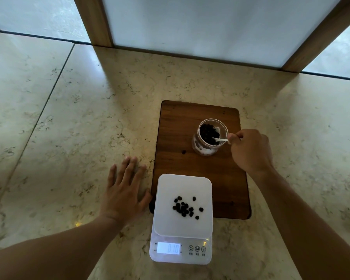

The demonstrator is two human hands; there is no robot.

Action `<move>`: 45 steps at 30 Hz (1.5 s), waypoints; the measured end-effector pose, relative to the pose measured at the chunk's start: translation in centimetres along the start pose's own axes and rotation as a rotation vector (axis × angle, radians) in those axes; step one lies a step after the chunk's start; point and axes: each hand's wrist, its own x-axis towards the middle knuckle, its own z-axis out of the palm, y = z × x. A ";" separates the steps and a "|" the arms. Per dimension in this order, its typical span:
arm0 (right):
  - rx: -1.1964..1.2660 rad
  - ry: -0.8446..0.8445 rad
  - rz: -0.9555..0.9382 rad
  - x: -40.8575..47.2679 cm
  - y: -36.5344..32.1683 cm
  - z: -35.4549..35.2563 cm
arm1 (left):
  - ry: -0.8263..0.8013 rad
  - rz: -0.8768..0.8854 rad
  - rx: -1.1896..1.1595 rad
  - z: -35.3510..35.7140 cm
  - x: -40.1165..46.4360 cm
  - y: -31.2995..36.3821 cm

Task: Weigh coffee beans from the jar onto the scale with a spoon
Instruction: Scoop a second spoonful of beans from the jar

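Note:
A clear glass jar of dark coffee beans stands on a dark wooden board. My right hand is shut on a white spoon whose bowl dips into the jar's mouth among the beans. A white digital scale sits at the board's near edge, with several beans scattered on its platform and its lit display showing digits. My left hand lies flat on the counter with fingers spread, its thumb close to the scale's left side.
The marble counter stretches out to the left and right of the board. A frosted panel in a wooden frame rises behind the board. A single stray bean lies on the board left of the jar.

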 end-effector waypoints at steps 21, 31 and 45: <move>0.325 -0.080 0.195 0.4 0.5 0.1 | -0.027 0.001 0.012 0.0 -0.1 -0.1; 0.376 -0.103 0.212 0.5 1.3 0.2 | -0.025 0.010 0.024 0.0 0.0 -0.2; 0.462 -0.124 0.210 0.7 1.8 0.2 | -0.038 0.011 0.030 0.1 0.0 -0.2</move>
